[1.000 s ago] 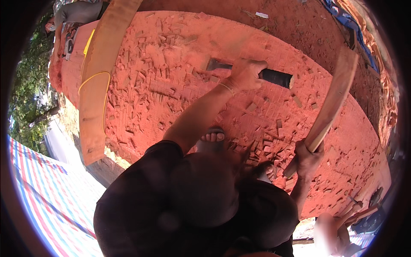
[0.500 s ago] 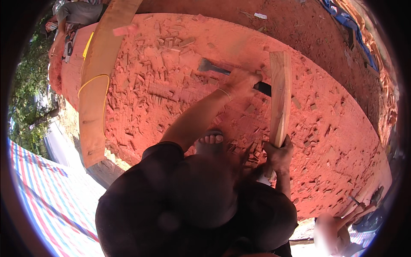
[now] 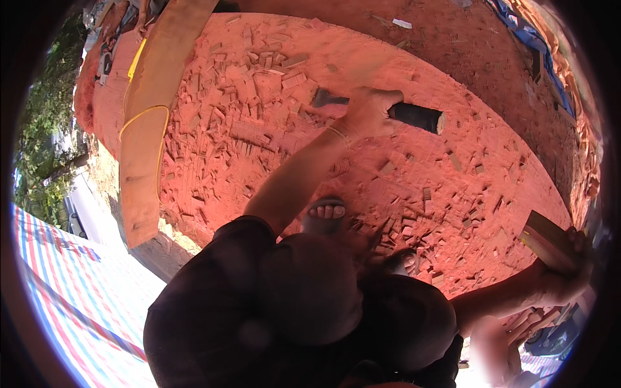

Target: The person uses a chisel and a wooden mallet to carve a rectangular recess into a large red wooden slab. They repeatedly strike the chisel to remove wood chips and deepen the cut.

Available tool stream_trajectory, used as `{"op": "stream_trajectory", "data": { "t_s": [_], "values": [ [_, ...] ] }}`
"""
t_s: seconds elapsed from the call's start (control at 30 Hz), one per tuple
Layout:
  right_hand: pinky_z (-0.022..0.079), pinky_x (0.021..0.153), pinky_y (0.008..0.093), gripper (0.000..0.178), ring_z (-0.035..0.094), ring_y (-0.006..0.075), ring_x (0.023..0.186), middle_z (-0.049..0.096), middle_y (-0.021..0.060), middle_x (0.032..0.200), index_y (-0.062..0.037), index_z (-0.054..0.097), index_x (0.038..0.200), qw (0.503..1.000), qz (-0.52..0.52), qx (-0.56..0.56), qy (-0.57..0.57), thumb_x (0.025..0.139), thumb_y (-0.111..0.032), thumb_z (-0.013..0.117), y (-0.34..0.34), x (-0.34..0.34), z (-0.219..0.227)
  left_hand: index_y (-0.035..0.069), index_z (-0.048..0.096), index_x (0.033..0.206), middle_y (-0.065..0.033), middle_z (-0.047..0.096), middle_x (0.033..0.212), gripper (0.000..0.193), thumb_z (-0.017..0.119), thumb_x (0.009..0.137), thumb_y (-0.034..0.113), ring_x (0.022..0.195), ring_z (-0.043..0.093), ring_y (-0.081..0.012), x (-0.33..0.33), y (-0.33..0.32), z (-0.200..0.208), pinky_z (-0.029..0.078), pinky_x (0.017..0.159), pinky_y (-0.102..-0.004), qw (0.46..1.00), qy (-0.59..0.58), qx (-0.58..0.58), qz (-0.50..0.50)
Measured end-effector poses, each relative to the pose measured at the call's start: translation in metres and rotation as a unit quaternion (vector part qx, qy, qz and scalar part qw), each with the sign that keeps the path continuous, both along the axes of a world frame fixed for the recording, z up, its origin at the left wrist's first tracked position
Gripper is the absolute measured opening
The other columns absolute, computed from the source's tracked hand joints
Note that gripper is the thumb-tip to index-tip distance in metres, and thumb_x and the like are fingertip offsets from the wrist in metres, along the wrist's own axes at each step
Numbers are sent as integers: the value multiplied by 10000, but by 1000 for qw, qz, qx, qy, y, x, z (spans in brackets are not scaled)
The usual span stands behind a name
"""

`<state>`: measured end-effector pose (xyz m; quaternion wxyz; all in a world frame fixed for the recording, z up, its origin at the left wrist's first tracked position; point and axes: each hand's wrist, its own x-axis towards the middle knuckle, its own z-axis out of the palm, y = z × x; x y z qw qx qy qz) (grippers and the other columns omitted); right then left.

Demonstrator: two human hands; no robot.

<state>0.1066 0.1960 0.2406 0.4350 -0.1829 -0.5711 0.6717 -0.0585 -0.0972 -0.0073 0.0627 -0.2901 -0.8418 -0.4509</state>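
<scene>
My left hand [image 3: 369, 115] is closed around a chisel [image 3: 417, 118]. Its metal blade points left, and its thick black handle sticks out to the right with a pale wooden butt end. The chisel lies low over a large reddish wooden slab [image 3: 362, 168], whose surface is gouged and strewn with chips. Far out to the right, my right hand [image 3: 569, 275] grips a thick wooden bar [image 3: 548, 238], raised well apart from the chisel. Part of that hand falls in the dark rim of the picture.
Across the slab's left side lies a long brown board [image 3: 145, 129] with a yellow cord [image 3: 162, 149] looped on it. My sandalled foot [image 3: 325, 212] rests on the slab. Another person [image 3: 514, 343] is at lower right, with someone's arms [image 3: 123, 19] at far upper left. Striped sheeting [image 3: 71, 284] spreads lower left.
My right hand has swung the wooden bar away to the right, uncovering the chisel's handle end. My left hand still holds the chisel, slightly farther right in the picture.
</scene>
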Motion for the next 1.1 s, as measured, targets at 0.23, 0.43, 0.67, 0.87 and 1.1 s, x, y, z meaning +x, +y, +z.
{"op": "stream_trajectory", "data": {
  "t_s": [0.23, 0.43, 0.67, 0.87, 1.1],
  "values": [
    [495, 599, 319, 322, 597, 131, 695, 609, 31, 783, 31, 606, 1013, 823, 221, 36, -522, 739, -69, 743, -115, 35, -152, 112, 600, 735, -80, 605, 669, 230, 772, 621, 215, 621, 641, -316, 1, 5, -7, 468, 545, -410, 997, -1, -72, -37],
    [490, 625, 300, 241, 585, 143, 661, 622, 54, 747, -3, 611, 947, 919, 134, 50, -368, 806, -154, 734, -36, 72, -129, 108, 587, 722, -70, 615, 667, 204, 752, 625, 177, 637, 650, -315, -4, 11, -16, 470, 545, -414, 999, -18, -45, -19],
    [510, 762, 365, 184, 588, 176, 769, 591, 72, 814, -9, 579, 960, 974, 71, -175, -124, 872, -145, 665, -91, -26, -84, 106, 581, 714, -70, 611, 641, 189, 744, 629, 152, 614, 645, -307, -8, 8, -16, 463, 542, -412, 999, 17, -36, 6],
    [490, 576, 296, 217, 592, 120, 644, 632, 45, 749, 4, 598, 930, 862, 206, 18, -463, 763, -69, 717, -99, 40, -190, 108, 596, 729, -81, 601, 624, 179, 729, 618, 152, 609, 646, -316, -15, 1, -17, 465, 539, -423, 996, 12, -76, 48],
    [481, 560, 289, 184, 599, 158, 583, 623, 73, 673, -16, 599, 892, 934, 78, 14, -347, 807, -115, 728, -44, 54, -126, 107, 626, 786, -93, 632, 674, 209, 738, 626, 182, 642, 659, -324, 6, -10, -5, 482, 558, -415, 998, -4, -56, 7]
  ]
}}
